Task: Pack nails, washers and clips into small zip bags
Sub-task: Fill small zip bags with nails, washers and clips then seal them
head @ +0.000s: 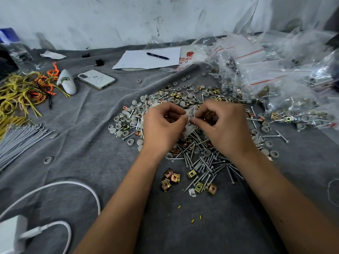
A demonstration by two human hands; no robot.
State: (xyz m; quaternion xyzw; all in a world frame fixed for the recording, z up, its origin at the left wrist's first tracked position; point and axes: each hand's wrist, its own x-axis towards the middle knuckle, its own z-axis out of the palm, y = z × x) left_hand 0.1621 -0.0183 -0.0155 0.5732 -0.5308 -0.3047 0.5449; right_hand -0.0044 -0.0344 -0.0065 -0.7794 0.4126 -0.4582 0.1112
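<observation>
A small clear zip bag [190, 116] hangs between my two hands above the parts heap. My left hand [162, 125] pinches its top edge from the left, and my right hand [223, 125] pinches it from the right. What the bag holds is hard to make out. Under my hands lies a pile of silver nails [205, 162]. Grey round washers [126, 123] spread to the left and behind. Brass square clips [171, 178] lie in front near my forearms.
Filled and empty zip bags [275, 74] are heaped at the right. A phone [96, 79], paper with a pen [157, 55], yellow and orange ties [23, 88], grey cable ties [20, 138] and a white charger with cable [12, 233] lie on the grey cloth [88, 153].
</observation>
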